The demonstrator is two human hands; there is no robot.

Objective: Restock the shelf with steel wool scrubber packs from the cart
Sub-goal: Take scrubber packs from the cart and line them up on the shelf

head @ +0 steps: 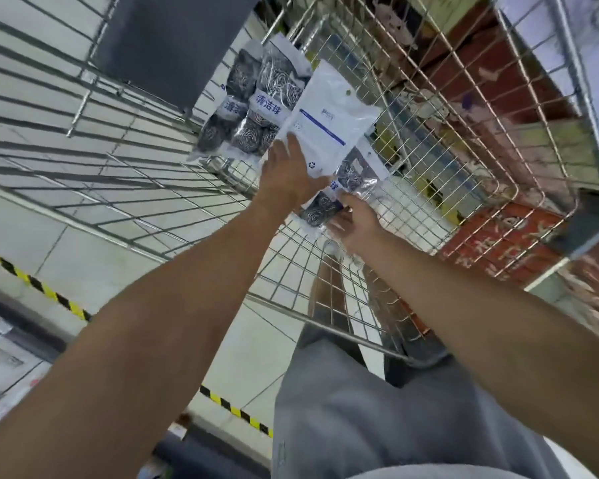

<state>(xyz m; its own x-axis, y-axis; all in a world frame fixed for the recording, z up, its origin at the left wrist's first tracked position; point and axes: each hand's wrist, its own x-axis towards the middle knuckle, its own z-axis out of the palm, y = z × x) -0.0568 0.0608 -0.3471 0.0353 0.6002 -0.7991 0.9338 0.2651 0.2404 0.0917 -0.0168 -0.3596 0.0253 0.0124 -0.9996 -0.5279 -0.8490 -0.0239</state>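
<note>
You are early in the job, by the look of it. Both your arms reach down into the silver wire cart. Your left hand holds a flat white plastic pack turned back side up, thumb over its lower edge; the other fingers are hidden under it. Your right hand grips a clear pack of grey steel wool balls just below the white one, with its fingers curled around the bag. Two more clear packs of steel wool with blue labels lean against the far cart wall, untouched. So packs are in your hands but not lifted out yet. The shelf is not in view (I cannot tell how full it is). Left to do, I think: lift these out, put them up, then come back for the two against the wall.
</note>
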